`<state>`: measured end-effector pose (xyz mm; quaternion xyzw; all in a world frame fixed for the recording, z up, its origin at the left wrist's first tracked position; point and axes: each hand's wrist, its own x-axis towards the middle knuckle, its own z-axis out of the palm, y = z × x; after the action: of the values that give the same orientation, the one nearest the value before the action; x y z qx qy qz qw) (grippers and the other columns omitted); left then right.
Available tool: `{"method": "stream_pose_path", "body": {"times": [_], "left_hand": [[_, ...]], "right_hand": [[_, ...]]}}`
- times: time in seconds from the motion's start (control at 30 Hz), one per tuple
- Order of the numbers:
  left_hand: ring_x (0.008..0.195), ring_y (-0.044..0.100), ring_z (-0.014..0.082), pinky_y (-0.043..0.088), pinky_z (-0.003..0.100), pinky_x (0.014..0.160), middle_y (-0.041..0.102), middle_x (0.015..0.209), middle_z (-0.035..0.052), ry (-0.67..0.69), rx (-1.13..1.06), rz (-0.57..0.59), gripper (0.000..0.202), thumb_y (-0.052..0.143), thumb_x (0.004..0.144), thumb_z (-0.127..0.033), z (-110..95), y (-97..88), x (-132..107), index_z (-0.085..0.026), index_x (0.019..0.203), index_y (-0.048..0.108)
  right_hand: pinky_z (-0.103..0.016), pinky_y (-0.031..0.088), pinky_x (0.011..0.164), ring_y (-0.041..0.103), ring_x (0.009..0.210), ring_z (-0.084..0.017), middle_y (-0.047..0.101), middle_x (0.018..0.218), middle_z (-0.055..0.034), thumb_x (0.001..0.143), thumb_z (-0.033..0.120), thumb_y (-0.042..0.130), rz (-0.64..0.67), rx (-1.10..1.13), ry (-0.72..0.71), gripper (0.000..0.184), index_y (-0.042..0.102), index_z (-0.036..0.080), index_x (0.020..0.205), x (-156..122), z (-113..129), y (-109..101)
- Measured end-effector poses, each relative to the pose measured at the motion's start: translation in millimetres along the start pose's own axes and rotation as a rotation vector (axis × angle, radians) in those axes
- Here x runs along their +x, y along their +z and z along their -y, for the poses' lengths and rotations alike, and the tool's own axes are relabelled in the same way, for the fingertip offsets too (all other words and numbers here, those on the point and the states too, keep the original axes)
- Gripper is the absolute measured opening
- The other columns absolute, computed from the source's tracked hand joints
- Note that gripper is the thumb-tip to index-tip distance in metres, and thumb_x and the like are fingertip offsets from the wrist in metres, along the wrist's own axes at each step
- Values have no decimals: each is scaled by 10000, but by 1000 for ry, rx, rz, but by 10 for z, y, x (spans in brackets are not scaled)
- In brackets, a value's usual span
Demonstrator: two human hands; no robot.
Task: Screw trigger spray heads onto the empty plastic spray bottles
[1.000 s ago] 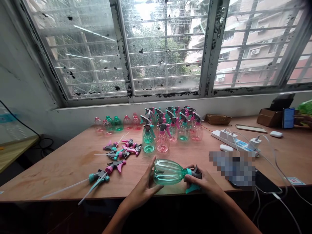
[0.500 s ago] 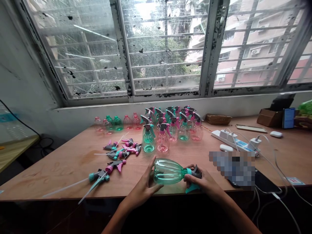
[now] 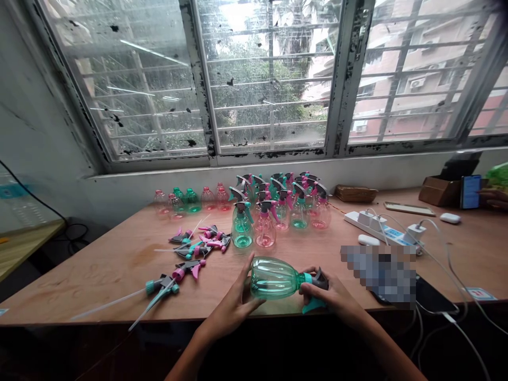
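Observation:
A clear green spray bottle (image 3: 273, 278) lies sideways between my hands over the table's front edge, its base to the left. My left hand (image 3: 236, 301) is wrapped round the base end. On the right, my right hand (image 3: 331, 296) grips the grey and teal spray head (image 3: 319, 280) at the bottle's neck, thumb near the teal collar. Part of the head is hidden by the fingers. Loose spray heads with dip tubes lie to the left, among them a teal one (image 3: 162, 286) and a pink one (image 3: 188, 269).
Several bottles with spray heads (image 3: 265, 227) stand behind my hands. Open-topped pink and green bottles (image 3: 192, 201) stand at the back left. To the right are a power strip (image 3: 384, 233) with cables, a black phone (image 3: 434, 296), a blurred-out item and a cardboard box (image 3: 438, 191).

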<state>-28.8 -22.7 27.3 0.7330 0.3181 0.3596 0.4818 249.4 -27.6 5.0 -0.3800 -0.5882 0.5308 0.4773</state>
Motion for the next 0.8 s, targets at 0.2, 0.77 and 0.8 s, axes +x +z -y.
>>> {"method": "stream_pose_path", "body": {"times": [0.2, 0.77, 0.8], "left_hand": [[1520, 226, 305, 198, 496, 1249, 300, 1637, 72, -57, 31, -13, 1050, 741, 862, -301, 5, -17, -10, -311, 1589, -16], [1509, 253, 328, 184, 493, 1253, 279, 1645, 75, -75, 41, -41, 1000, 753, 845, -328, 27, -26, -10, -293, 1595, 92], [1514, 241, 325, 180, 495, 1253, 265, 1650, 72, -64, 47, -45, 1013, 758, 841, -317, 27, -25, -10, -304, 1594, 80]], "right_hand": [[-294, 550, 616, 699, 658, -207, 735, 716, -15, 826, 464, 785, 2, 2, 5, 388, 626, 172, 1024, -15, 9, 3], [-319, 575, 619, 699, 663, -214, 729, 757, -24, 806, 483, 793, -9, 13, -3, 399, 630, 176, 1000, 1, -11, 7], [-317, 573, 615, 699, 662, -214, 728, 755, -24, 805, 488, 793, -11, 14, -3, 402, 631, 176, 1000, 1, -12, 6]]}}
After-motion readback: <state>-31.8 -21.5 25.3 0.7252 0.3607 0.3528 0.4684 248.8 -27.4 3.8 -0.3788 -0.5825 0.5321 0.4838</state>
